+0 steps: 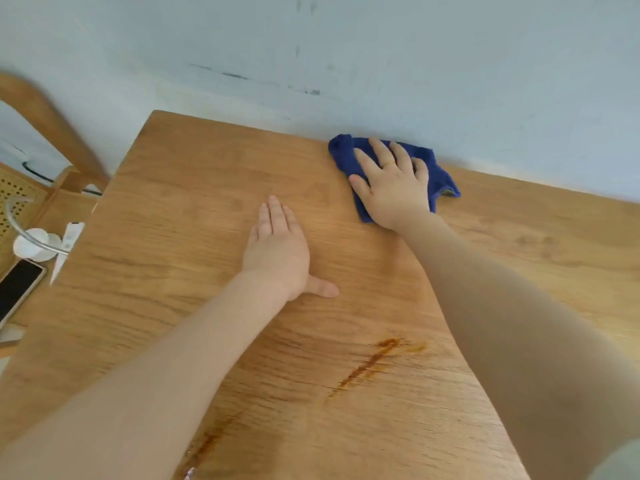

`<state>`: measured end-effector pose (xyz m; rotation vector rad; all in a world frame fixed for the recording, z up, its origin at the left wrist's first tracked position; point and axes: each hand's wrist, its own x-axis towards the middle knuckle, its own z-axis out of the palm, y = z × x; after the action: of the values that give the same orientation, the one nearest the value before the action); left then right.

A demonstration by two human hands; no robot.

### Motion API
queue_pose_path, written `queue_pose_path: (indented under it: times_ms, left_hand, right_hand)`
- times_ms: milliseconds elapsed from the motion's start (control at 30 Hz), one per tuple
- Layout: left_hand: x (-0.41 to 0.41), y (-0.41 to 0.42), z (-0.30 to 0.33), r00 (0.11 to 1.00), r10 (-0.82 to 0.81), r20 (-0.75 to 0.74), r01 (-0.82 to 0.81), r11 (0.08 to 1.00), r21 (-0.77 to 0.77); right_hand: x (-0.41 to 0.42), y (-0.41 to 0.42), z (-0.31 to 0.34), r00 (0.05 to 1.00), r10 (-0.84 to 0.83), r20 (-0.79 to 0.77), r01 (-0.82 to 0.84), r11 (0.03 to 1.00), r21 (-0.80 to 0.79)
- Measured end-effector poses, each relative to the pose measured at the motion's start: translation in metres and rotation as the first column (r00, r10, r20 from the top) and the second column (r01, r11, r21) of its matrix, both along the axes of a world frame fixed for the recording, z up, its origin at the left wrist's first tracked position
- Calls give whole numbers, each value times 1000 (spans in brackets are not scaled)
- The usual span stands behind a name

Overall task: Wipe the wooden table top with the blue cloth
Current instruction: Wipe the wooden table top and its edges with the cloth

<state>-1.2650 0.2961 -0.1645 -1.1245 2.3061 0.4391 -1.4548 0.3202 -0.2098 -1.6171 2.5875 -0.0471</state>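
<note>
The wooden table top [180, 216] fills most of the head view and runs up to a pale wall. A crumpled blue cloth [440, 174] lies at the table's far edge, against the wall. My right hand [391, 185] presses flat on the cloth with spread fingers and covers its middle. My left hand [277, 251] lies flat on the bare wood left of the cloth, palm down, fingers together, thumb out, holding nothing. A brown streak [374, 362] marks the wood near me, between my forearms, and a second streak [207, 445] lies lower left.
Left of the table stands a wooden chair [52, 133] with a cane panel. On a lower surface there lie a phone [17, 289], a white round object [34, 244] with a clear hook, and a white tube [69, 240]. The wall [346, 46] closes off the far side.
</note>
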Motion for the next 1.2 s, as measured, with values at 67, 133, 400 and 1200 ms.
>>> queue_pose_path:
  times_ms: [67, 133, 400, 1200]
  left_hand:
    - [2, 1, -1, 1000, 14, -23, -14, 1000, -6]
    - [3, 4, 0, 998, 22, -53, -23, 1000, -14]
    - [3, 4, 0, 993, 49, -103, -52, 998, -24]
    - [7, 4, -6, 982, 59, -182, -62, 998, -12]
  right_hand:
    - [17, 19, -1, 998, 65, -4, -65, 998, -1]
    - [40, 48, 2, 984, 180, 1, -180, 984, -4]
    - [11, 43, 5, 958, 286, 21, -286, 958, -13]
    - [-10, 48, 3, 996, -86, 22, 85, 996, 40]
